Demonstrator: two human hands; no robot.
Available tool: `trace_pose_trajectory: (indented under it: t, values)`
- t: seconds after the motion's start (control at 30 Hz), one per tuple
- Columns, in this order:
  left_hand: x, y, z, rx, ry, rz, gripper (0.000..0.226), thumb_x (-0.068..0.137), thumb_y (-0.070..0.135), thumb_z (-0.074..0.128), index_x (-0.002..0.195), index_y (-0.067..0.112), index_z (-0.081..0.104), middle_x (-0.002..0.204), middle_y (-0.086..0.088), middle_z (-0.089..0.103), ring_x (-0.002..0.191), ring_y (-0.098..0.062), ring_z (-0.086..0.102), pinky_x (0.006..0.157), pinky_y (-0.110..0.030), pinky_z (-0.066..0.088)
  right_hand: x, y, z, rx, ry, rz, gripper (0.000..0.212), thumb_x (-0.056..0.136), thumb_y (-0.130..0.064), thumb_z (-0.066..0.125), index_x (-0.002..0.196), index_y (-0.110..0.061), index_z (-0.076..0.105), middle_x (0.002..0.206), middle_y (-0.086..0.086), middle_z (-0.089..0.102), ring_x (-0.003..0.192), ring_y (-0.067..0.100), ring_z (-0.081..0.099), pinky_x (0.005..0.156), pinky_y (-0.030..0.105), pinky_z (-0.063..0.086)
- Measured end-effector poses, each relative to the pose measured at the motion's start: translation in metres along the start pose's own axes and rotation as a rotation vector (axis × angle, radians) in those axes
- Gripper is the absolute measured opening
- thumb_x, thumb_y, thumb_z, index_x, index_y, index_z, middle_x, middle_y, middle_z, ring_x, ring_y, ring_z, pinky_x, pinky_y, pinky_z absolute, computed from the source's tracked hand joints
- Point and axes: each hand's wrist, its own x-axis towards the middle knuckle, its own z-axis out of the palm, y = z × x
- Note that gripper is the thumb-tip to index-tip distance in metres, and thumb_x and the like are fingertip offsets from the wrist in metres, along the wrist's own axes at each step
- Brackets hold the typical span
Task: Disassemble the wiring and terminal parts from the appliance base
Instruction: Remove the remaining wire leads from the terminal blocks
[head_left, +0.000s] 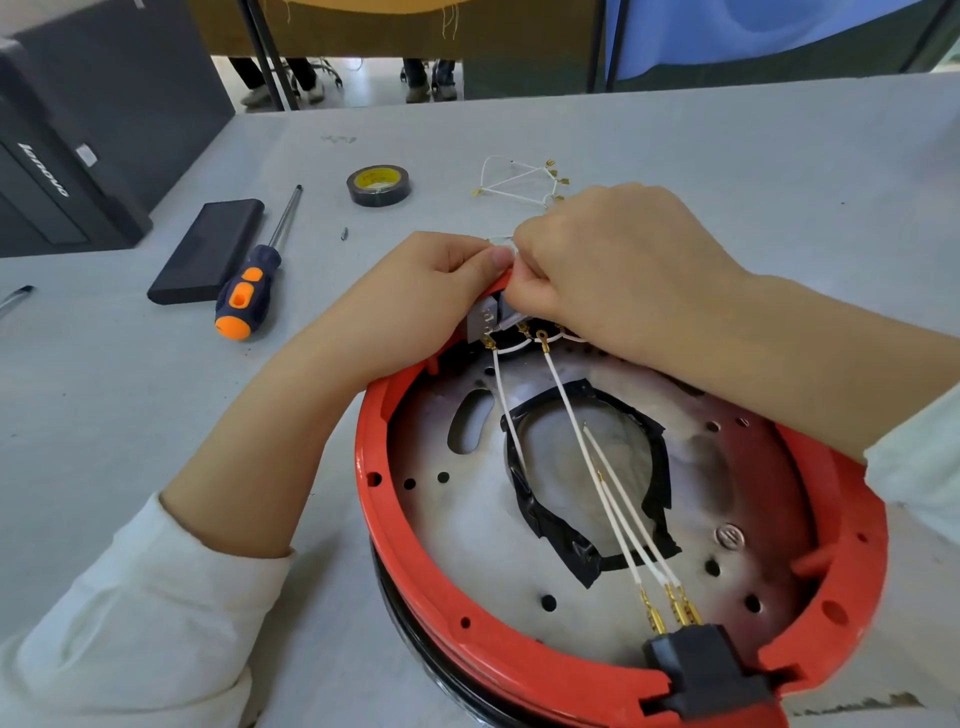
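Two hands meet at the far rim of an upturned appliance base (618, 519), a round red-rimmed shell with a perforated metal plate inside, lying on a pale grey table (727, 171) that shows small scuffs and specks. The left hand (410, 301) curls over the red rim, its thumb pressing at the top edge beside a small grey terminal block (485, 323). The right hand (613, 265) has its fingers curled tight and pinches at the same spot, though what exactly sits between its fingertips is hidden. White wires (608, 483) with brass terminals run from the block across the plate, over a ring of black tape, to a black plug socket (706, 670) set in the near rim. On the table beyond the hands lies a loose bundle of white wires with brass ends (519, 182), and left of it a roll of black electrical tape (378, 185). Further left rest an orange-and-black screwdriver (254, 280) and, just beside it, a flat black slab (208, 252). A dark computer case (67, 156) stands at the table's left edge. Past the far edge are a light floor, black frame legs, a hanging ochre cloth, a blue sheet, and the shoes of people standing.
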Motion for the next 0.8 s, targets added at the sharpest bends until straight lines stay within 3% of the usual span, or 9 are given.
trace_pose_trajectory:
  t: [0.13, 0.23, 0.47, 0.57, 0.63, 0.7, 0.8]
  values:
    - [0.001, -0.002, 0.000, 0.025, 0.016, 0.007, 0.041, 0.100, 0.036, 0.040, 0.099, 0.003, 0.065, 0.084, -0.027, 0.063, 0.062, -0.018, 0.050, 0.047, -0.024, 0.044, 0.008, 0.002, -0.004, -0.028, -0.021, -0.082, 0.039, 0.089, -0.025, 0.043, 0.057, -0.018, 0.020, 0.060, 0.002, 0.020, 0.056, 0.024, 0.030, 0.047, 0.028, 0.009]
    - [0.001, -0.002, -0.002, 0.036, 0.024, 0.008, 0.043, 0.100, 0.037, 0.039, 0.098, 0.003, 0.066, 0.072, -0.023, 0.058, 0.052, -0.012, 0.044, 0.043, -0.017, 0.038, 0.013, 0.006, -0.004, -0.037, -0.029, -0.131, 0.039, 0.088, -0.026, 0.044, 0.057, -0.018, 0.022, 0.058, 0.002, 0.024, 0.056, 0.025, 0.032, 0.047, 0.027, 0.011]
    - [-0.001, 0.001, -0.002, 0.034, 0.022, 0.006, 0.036, 0.100, 0.033, 0.040, 0.095, 0.016, 0.071, 0.070, -0.018, 0.061, 0.050, -0.009, 0.045, 0.043, -0.021, 0.042, 0.018, 0.011, -0.005, -0.028, -0.047, -0.210, 0.036, 0.086, -0.030, 0.043, 0.056, -0.017, 0.027, 0.056, 0.002, 0.027, 0.053, 0.023, 0.032, 0.046, 0.027, 0.015]
    - [-0.002, 0.001, -0.002, 0.019, 0.017, 0.011, 0.034, 0.098, 0.027, 0.042, 0.087, 0.009, 0.069, 0.059, -0.013, 0.055, 0.046, -0.007, 0.039, 0.040, -0.019, 0.039, 0.020, 0.009, -0.005, -0.021, -0.083, -0.245, 0.032, 0.085, -0.029, 0.046, 0.058, -0.013, 0.038, 0.055, 0.002, 0.029, 0.052, 0.024, 0.036, 0.046, 0.026, 0.019]
    - [-0.002, 0.001, -0.002, 0.017, 0.032, 0.003, 0.032, 0.096, 0.021, 0.042, 0.079, 0.002, 0.062, 0.046, 0.001, 0.040, 0.039, -0.006, 0.031, 0.035, -0.012, 0.030, 0.017, 0.005, -0.004, -0.035, -0.105, -0.259, 0.031, 0.083, -0.027, 0.047, 0.057, -0.015, 0.034, 0.055, 0.001, 0.028, 0.048, 0.018, 0.028, 0.046, 0.027, 0.018]
    - [-0.001, 0.000, -0.001, 0.010, 0.036, 0.003, 0.033, 0.096, 0.022, 0.043, 0.080, -0.002, 0.059, 0.046, 0.004, 0.036, 0.039, -0.006, 0.030, 0.036, -0.010, 0.028, 0.013, 0.003, -0.002, -0.051, -0.082, -0.221, 0.030, 0.084, -0.025, 0.046, 0.059, -0.014, 0.034, 0.056, 0.001, 0.027, 0.049, 0.016, 0.021, 0.046, 0.028, 0.014]
    - [-0.002, 0.000, -0.001, -0.009, 0.026, 0.012, 0.038, 0.098, 0.027, 0.043, 0.083, -0.004, 0.060, 0.044, 0.007, 0.033, 0.039, -0.006, 0.030, 0.035, -0.010, 0.027, 0.008, 0.004, -0.001, 0.010, -0.054, -0.177, 0.029, 0.086, -0.026, 0.045, 0.061, -0.014, 0.036, 0.057, -0.001, 0.028, 0.057, 0.023, 0.032, 0.046, 0.028, 0.014]
